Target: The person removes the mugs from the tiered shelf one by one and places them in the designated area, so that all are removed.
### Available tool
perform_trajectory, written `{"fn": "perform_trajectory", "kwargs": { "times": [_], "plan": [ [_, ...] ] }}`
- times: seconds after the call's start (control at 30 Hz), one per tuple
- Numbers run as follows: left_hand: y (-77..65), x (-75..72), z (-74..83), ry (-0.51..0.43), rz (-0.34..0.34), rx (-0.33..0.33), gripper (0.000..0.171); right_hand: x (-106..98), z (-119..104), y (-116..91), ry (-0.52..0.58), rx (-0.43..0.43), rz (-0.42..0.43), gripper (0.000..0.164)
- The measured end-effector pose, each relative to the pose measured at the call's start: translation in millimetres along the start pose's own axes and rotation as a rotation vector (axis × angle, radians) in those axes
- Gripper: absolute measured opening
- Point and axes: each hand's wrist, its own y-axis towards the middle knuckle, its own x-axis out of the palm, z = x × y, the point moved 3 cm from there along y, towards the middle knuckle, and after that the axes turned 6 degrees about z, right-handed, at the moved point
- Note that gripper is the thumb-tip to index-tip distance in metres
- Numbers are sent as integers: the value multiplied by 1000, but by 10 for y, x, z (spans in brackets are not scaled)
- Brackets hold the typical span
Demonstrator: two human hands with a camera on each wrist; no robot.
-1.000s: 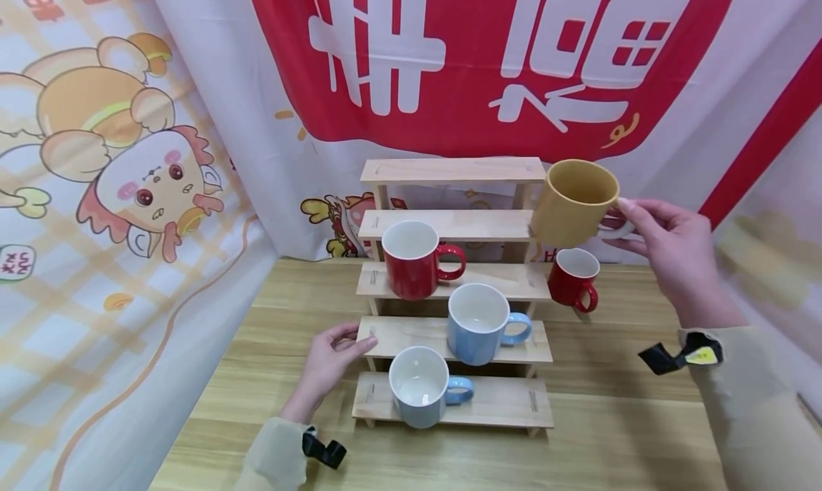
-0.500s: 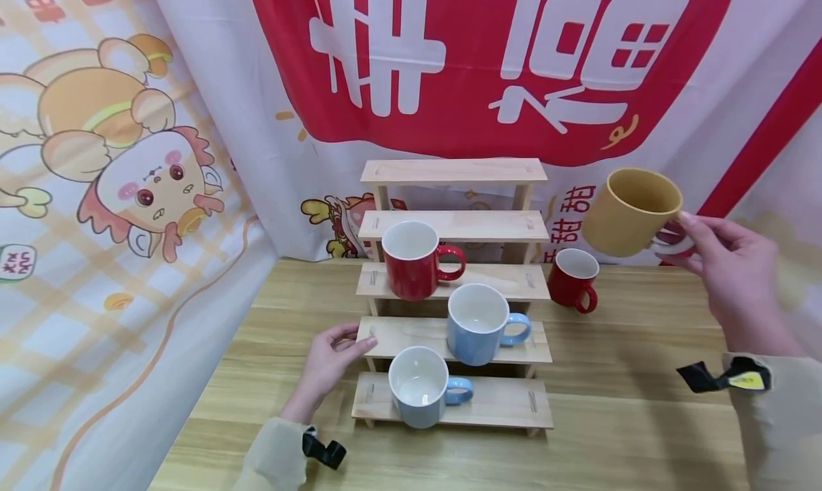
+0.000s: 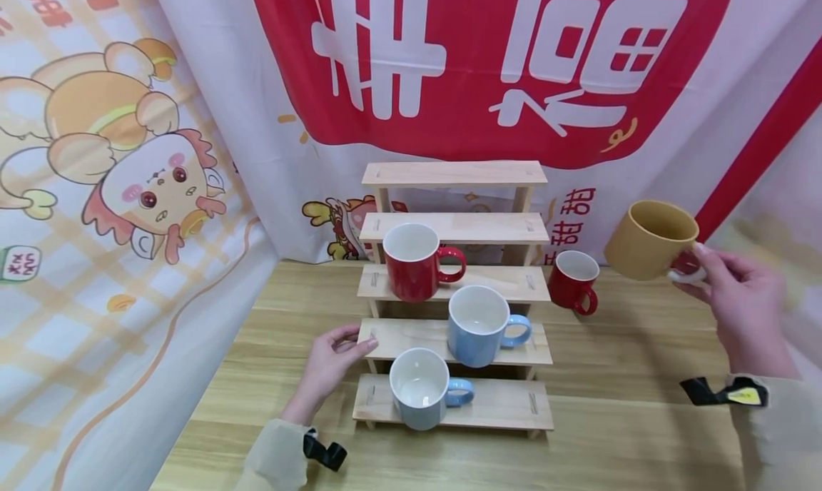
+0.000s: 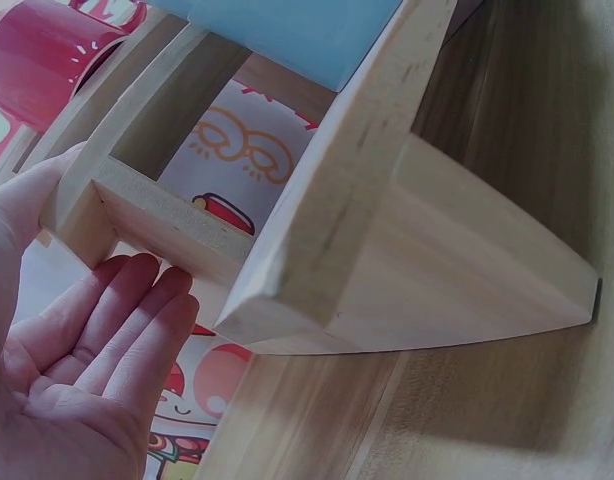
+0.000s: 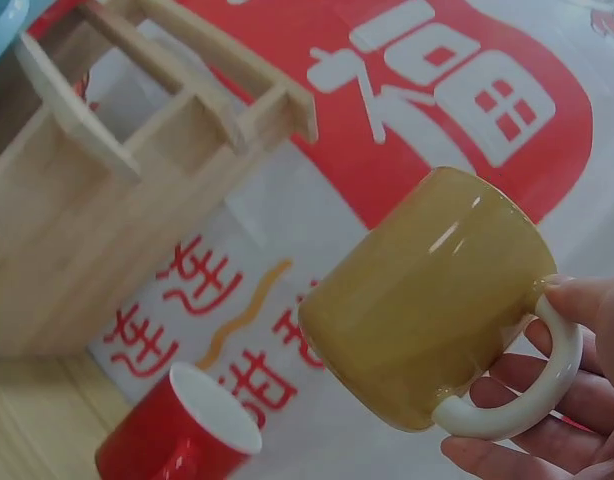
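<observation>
A yellow mug (image 3: 650, 240) with a white handle hangs above the table at the right. My right hand (image 3: 745, 291) holds it by that handle, thumb at the handle's top, as the right wrist view shows. The stepped wooden display rack (image 3: 452, 227) stands in the middle. My left hand (image 3: 334, 362) grips the left end of its second step from the front; in the left wrist view the thumb lies along the step and the fingers (image 4: 137, 310) are beneath. On the rack are a red mug (image 3: 411, 270), a blue mug (image 3: 472, 337) and a pale blue-grey mug (image 3: 420, 405).
A small red mug (image 3: 568, 291) stands on the wooden table (image 3: 610, 419), right beside the rack and below the yellow mug. Printed cloth (image 3: 437, 130) hangs behind the rack, and more patterned cloth (image 3: 218, 312) lines the left side.
My right hand has carried the yellow mug away from the rack's upper right end, first rightward and then lower. My left hand and the mugs on the rack stay put.
</observation>
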Motion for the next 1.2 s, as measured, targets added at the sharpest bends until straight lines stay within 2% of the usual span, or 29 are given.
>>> {"fn": "perform_trajectory", "kwargs": {
  "times": [0.17,0.33,0.53,0.77,0.97,1.2],
  "plan": [
    [-7,-9,-3,2,8,-1,63,-99,162,46,-47,39,68,26],
    [-8,-10,-12,3,5,1,63,-177,357,113,-1,85,111,20],
    [7,-7,-35,3,5,6,63,-261,640,202,-41,125,204,23],
    [34,-1,-52,10,-2,4,67,-259,933,266,-13,161,314,12],
    [32,-5,-38,-3,1,4,63,-214,1161,283,-38,199,348,17],
    [38,7,-35,7,-2,5,64,-174,1327,306,-81,212,406,16]
  ]
}}
